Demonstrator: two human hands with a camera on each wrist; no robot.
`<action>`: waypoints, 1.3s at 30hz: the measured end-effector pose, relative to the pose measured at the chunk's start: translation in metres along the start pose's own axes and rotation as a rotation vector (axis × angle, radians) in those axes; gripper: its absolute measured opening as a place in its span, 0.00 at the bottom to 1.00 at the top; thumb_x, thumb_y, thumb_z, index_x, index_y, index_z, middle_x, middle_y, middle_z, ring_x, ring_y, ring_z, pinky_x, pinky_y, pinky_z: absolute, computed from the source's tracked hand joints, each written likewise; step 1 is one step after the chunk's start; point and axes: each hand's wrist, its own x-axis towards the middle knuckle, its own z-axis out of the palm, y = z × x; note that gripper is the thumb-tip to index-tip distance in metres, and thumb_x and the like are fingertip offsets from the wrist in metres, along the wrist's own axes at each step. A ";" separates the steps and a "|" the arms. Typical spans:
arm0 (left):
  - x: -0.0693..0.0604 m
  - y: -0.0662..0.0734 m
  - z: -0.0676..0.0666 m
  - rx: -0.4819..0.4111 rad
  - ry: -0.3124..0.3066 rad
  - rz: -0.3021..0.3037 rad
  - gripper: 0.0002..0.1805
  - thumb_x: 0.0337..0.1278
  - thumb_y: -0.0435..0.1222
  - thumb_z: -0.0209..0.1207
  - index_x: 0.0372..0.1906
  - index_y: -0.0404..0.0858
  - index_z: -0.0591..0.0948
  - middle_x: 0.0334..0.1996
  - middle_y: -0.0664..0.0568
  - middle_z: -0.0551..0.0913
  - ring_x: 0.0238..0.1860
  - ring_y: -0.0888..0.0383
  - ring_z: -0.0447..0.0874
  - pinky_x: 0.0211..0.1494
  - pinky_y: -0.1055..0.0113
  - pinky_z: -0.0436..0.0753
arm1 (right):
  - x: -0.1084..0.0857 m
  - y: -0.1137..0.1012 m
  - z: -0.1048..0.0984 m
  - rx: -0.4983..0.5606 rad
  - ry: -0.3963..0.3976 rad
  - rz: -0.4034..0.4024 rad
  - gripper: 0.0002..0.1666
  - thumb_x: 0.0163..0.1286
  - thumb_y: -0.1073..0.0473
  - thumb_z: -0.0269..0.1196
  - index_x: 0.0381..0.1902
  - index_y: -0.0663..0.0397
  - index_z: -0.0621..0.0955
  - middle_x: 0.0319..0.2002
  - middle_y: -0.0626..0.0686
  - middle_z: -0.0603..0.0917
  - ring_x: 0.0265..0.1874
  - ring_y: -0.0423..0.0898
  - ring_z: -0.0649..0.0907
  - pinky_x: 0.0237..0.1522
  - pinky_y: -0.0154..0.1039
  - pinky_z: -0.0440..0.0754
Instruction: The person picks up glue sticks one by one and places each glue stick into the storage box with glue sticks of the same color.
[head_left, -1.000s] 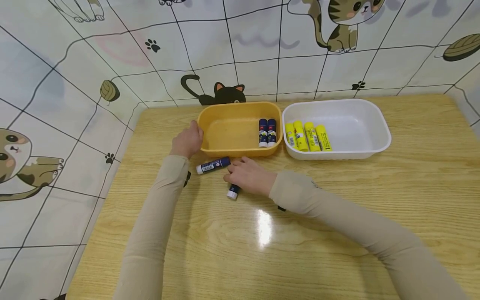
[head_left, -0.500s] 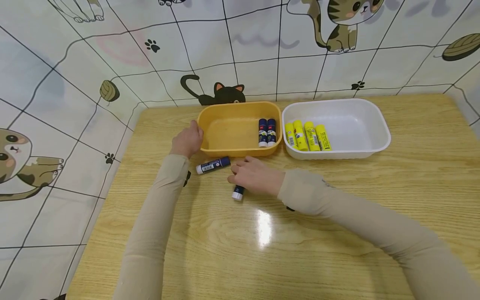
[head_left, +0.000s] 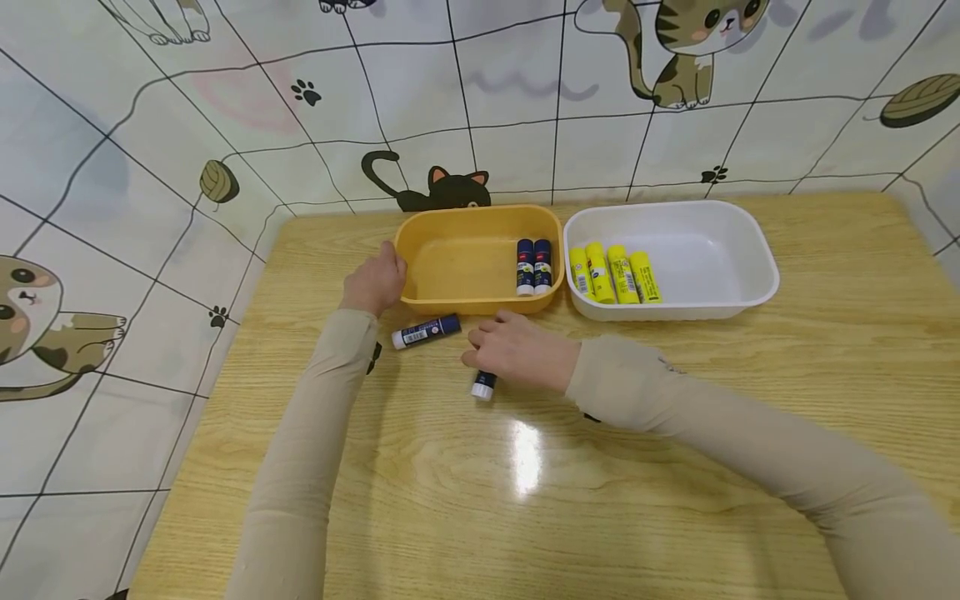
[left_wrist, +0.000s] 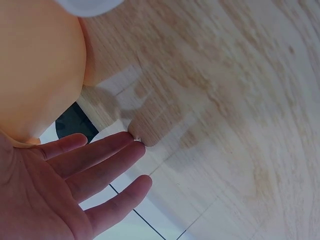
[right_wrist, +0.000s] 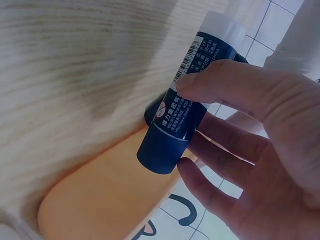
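Observation:
My left hand (head_left: 374,279) holds the left end of the yellow bin (head_left: 468,306) at its rim. In the left wrist view several of its fingers (left_wrist: 107,170) stretch out beside the bin's wall; the thumb is hidden there. My right hand (head_left: 522,350) pinches a dark blue glue stick (right_wrist: 187,100) with a white end, thumb across its label, just in front of the bin. In the head view mostly its white end shows. Another dark blue glue stick (head_left: 426,331) lies on the table between the hands. Two blue glue sticks (head_left: 533,267) stand side by side at the bin's right end.
A white bin (head_left: 712,311) stands against the yellow bin's right side, with several yellow glue sticks (head_left: 615,273) at its left end. Both bins sit at the back of the wooden table (head_left: 600,517), by a wall (head_left: 517,150) with cat drawings.
My right hand has shifted a little to the right with the glue stick. My left hand stays at the yellow bin.

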 end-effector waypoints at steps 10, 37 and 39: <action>-0.002 0.001 -0.001 -0.007 -0.010 -0.009 0.20 0.74 0.45 0.28 0.55 0.35 0.62 0.31 0.40 0.75 0.31 0.45 0.76 0.36 0.51 0.75 | -0.005 0.008 -0.013 -0.054 -0.030 -0.002 0.19 0.65 0.65 0.65 0.54 0.49 0.81 0.50 0.54 0.81 0.48 0.51 0.79 0.51 0.49 0.76; 0.001 -0.002 0.003 -0.073 0.011 0.011 0.18 0.73 0.44 0.30 0.53 0.36 0.62 0.32 0.39 0.74 0.31 0.43 0.75 0.32 0.53 0.74 | -0.013 0.027 -0.036 -0.124 -0.026 0.029 0.20 0.60 0.65 0.70 0.51 0.49 0.82 0.48 0.53 0.82 0.46 0.51 0.79 0.48 0.47 0.76; 0.000 -0.002 0.002 -0.070 0.012 0.010 0.18 0.73 0.44 0.30 0.53 0.36 0.62 0.33 0.38 0.74 0.31 0.43 0.75 0.33 0.52 0.74 | -0.014 0.029 -0.038 -0.126 -0.023 0.036 0.20 0.60 0.65 0.70 0.50 0.49 0.82 0.47 0.53 0.82 0.45 0.51 0.79 0.47 0.46 0.77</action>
